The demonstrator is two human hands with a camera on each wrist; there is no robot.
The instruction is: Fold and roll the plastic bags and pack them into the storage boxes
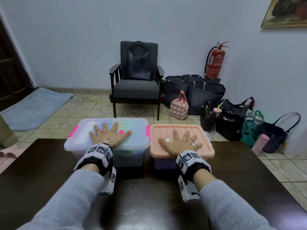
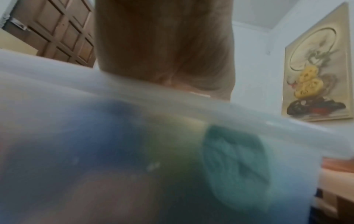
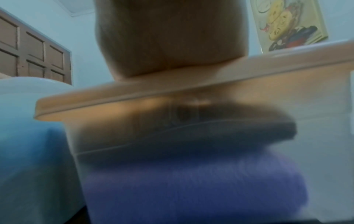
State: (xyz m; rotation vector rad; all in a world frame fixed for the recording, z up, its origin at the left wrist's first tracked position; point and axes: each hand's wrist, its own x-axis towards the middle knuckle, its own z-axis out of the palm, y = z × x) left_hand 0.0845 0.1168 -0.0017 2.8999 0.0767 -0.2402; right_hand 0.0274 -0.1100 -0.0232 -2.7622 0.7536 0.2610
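Two closed storage boxes stand side by side at the table's far edge. The left box [image 1: 79, 140] is translucent with a clear lid and pink latches. My left hand [image 1: 110, 134] lies flat on its lid, fingers spread. Rolled blue and green bags [image 2: 233, 159] show blurred through its wall. The right box [image 1: 166, 163] has an orange ribbed lid [image 1: 181, 130]. My right hand [image 1: 180, 142] rests flat on that lid, fingers spread. A purple roll [image 3: 191, 189] and a dark one show through its front wall. Both wrist views see only the heel of each hand on the lid edge.
The dark wooden table [image 1: 49, 163] stretches toward me. Beyond it stand a grey armchair [image 1: 136, 90] with a bag, a red fire extinguisher [image 1: 215, 63], and several bags on the tiled floor at right. A blue mat [image 1: 33, 108] lies at left.
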